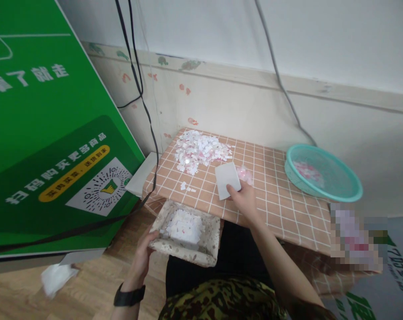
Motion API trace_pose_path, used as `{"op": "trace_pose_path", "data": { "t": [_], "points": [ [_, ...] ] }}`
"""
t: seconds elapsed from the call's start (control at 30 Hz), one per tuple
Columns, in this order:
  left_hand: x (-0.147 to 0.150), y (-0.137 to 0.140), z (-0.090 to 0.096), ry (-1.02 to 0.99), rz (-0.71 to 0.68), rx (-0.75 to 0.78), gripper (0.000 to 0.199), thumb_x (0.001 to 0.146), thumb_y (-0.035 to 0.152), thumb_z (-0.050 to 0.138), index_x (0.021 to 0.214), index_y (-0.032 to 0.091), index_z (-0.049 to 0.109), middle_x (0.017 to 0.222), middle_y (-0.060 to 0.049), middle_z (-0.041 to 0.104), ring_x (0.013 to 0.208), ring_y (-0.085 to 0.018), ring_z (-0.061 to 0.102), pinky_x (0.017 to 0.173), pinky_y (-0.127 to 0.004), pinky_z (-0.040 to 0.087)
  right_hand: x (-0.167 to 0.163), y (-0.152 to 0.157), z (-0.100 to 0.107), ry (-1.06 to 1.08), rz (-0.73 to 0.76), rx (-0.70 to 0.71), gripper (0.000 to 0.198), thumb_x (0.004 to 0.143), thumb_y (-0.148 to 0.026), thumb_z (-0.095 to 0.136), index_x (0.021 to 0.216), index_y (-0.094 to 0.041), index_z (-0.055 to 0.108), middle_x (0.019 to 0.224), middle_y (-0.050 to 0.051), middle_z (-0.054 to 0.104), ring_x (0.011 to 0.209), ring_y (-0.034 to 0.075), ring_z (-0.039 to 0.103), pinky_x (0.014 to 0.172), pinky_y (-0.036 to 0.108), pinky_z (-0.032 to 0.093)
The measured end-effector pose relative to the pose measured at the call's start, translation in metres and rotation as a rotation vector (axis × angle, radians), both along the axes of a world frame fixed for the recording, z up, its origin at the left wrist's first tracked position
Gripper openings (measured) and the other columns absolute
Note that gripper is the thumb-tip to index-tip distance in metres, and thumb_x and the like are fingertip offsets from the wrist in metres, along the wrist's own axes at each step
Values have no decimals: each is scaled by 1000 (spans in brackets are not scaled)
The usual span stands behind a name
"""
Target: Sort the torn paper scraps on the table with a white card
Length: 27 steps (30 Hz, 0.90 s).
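My left hand (144,249) grips the left side of a fabric-lined basket (188,254), held at the table's front edge. White paper scraps (184,227) lie inside it. In my right hand (243,198) is a flat white card-like piece (227,175), thumb on top, over the table. Just beyond that hand sits a small pink, shiny heap (245,174). A larger pile of white and pinkish paper bits (201,149) covers the table's back left, with a few loose bits (187,187) nearer the front edge.
A brown checked cloth covers the table (274,213). On its right stands a turquoise mesh basket (324,178) with pink and white bits. Black cables (143,93) hang at the left before a green panel (54,133). A white bag (57,278) lies on the wooden floor.
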<state>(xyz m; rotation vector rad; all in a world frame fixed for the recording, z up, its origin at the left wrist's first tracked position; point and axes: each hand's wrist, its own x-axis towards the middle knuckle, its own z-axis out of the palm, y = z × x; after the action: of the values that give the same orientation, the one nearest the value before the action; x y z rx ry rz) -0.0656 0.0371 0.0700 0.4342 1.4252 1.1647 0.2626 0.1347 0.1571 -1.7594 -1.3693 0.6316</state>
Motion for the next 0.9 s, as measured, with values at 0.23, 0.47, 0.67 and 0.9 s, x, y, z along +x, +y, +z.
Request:
{"op": "trace_pose_path", "data": {
  "t": [0.23, 0.47, 0.67, 0.9],
  "points": [
    [-3, 0, 2, 13, 58, 15, 28, 60, 35, 76, 81, 17, 74, 88, -4, 78, 89, -29, 69, 68, -32, 53, 20, -3, 3, -81, -98, 0, 33, 79, -44, 56, 87, -14, 69, 72, 9, 71, 62, 25, 65, 56, 33, 47],
    [-9, -1, 4, 31, 124, 15, 31, 59, 36, 74, 82, 15, 74, 89, -5, 77, 89, -30, 69, 67, -33, 52, 0, 41, 34, -280, 353, 70, 26, 81, -35, 55, 92, -17, 70, 75, 5, 70, 65, 20, 61, 60, 29, 43],
    [-12, -3, 2, 50, 87, 24, 32, 60, 38, 73, 82, 15, 73, 88, -6, 78, 88, -32, 70, 68, -35, 53, -6, 90, 56, -363, 626, 16, 28, 77, -24, 57, 101, -15, 68, 83, 6, 71, 69, 19, 62, 62, 28, 43],
    [-16, 0, 1, 60, 118, 63, 33, 63, 36, 75, 89, 15, 77, 98, -8, 77, 96, -32, 68, 73, -35, 52, 11, 134, 83, -367, 916, -21, 25, 71, -23, 64, 94, -18, 72, 81, 2, 71, 63, 15, 60, 59, 26, 42]
  ]
}}
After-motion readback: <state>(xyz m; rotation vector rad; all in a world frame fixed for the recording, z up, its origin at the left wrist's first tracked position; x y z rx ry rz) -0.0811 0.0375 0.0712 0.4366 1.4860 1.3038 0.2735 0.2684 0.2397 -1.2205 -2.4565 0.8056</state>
